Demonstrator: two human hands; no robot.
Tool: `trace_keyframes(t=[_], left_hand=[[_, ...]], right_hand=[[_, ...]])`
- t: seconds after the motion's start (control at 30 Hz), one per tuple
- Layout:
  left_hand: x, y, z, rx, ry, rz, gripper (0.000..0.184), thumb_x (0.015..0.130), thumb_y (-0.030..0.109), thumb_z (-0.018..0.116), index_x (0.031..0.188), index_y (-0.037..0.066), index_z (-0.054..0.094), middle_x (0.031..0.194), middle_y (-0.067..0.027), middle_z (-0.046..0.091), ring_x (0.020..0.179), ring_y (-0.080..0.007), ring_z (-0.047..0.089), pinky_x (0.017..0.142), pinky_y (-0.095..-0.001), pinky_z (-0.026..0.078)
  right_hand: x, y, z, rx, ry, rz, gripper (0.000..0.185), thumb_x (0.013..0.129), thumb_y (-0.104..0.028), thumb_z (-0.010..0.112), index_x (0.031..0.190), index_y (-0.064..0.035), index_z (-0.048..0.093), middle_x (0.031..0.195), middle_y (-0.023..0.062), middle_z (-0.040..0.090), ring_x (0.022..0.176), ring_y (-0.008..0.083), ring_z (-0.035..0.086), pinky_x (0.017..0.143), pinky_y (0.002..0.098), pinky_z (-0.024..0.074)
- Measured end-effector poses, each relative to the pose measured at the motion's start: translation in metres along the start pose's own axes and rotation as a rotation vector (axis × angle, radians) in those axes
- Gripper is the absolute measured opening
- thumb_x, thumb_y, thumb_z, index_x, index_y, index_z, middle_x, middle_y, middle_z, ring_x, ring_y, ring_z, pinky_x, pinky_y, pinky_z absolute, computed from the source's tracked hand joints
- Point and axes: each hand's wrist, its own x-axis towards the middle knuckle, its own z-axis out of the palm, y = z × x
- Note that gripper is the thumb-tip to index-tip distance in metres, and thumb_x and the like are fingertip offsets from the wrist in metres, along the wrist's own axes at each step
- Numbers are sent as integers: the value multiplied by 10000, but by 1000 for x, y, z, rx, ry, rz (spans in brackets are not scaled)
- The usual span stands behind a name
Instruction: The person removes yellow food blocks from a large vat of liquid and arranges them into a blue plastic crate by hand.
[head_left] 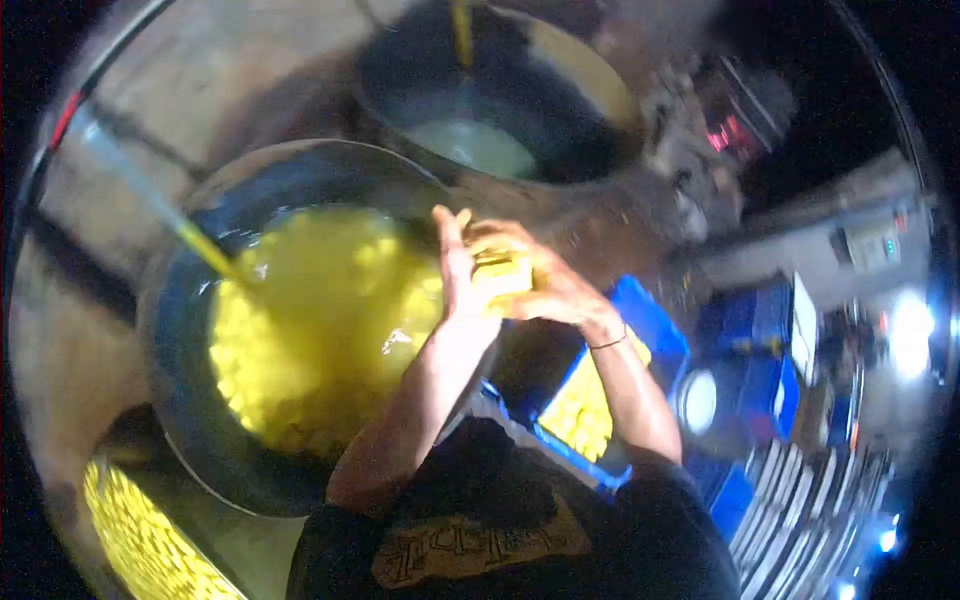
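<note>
Several yellow blocks [505, 280] are held between my two hands, above the right rim of a large round vat. My left hand [456, 262] is on their left side, its fingers pointing up. From the right, my right hand [545, 275] curls its fingers round them. The vat [180, 400] holds yellowish liquid with many yellow pieces [235, 370] in it. A long stick [205, 248] leans into the liquid. Below my right hand, a blue crate [640, 310] contains more yellow pieces [580, 410], partly hidden by my right forearm.
A second round vat [590, 90] with pale liquid lies beyond the first. At the lower left is a container of yellow pieces [150, 530]. Blue bins [745, 335], a white round lid [697, 401] and stacked trays [800, 510] stand to the right.
</note>
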Motion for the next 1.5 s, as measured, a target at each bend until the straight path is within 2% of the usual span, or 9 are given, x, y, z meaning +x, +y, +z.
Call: trace_keyframes(t=[0.33,0.47,0.57,0.7,0.9,1.03,1.17,1.33,1.5], left_hand=[[5,-190,38,834,-105,-195,708,916,482,439,1435,64,197,1515,-58,146,1385,-163,139,1103,-367,131],[31,-154,19,1163,-307,161,428,934,115,430,1347,43,342,1325,-128,413,1202,-227,460,937,-378,443],[30,-114,34,866,-66,161,435,951,259,385,1334,54,370,1332,-140,443,1199,-260,467,955,-414,409],[16,-46,24,822,-24,284,480,940,285,417,1354,53,348,1338,-127,441,1215,-260,448,971,-408,385],[-15,73,-7,1030,275,430,510,908,317,496,1325,44,386,1295,-94,488,1160,-234,488,942,-367,399],[-37,132,-93,1321,506,293,477,860,265,582,1250,29,443,1221,-109,523,1115,-211,520,929,-359,420],[-70,108,-209,1501,455,-159,484,820,238,649,1218,29,471,1202,-122,529,1130,-228,503,960,-361,428],[-116,11,-326,2230,57,-459,392,835,265,622,1146,45,528,1101,-123,569,987,-238,555,868,-347,469],[-130,-20,-390,2098,-71,-507,349,839,274,603,1104,53,550,1071,-132,578,962,-239,557,846,-356,467]], right_hand=[[-335,135,21,1011,1221,541,452,825,-232,620,1212,-45,482,1144,55,557,983,193,562,888,357,458],[-346,253,21,575,1260,859,584,812,-393,629,1229,-12,479,1035,106,584,887,210,559,743,355,492],[-325,337,49,-656,1060,1349,580,746,-468,674,1091,-14,567,952,146,621,879,303,579,733,497,480],[-330,455,154,-1254,1102,1273,157,810,-279,559,954,-283,622,1067,91,560,1025,409,490,922,645,326],[-394,484,115,-241,706,965,346,792,-381,574,1054,-156,582,947,73,570,957,242,523,821,462,429],[-367,431,73,-952,173,1038,424,773,-344,623,1089,-65,582,870,127,622,775,288,579,722,381,480],[-263,263,-14,-815,959,526,256,753,-138,669,978,-23,631,877,135,635,733,214,602,690,329,492],[-20,1,44,-328,331,151,247,750,-25,669,988,-25,603,885,64,623,784,131,597,717,291,488],[95,86,153,-841,-764,269,510,761,-121,645,1246,-120,486,1192,147,513,1113,323,494,906,423,439]])
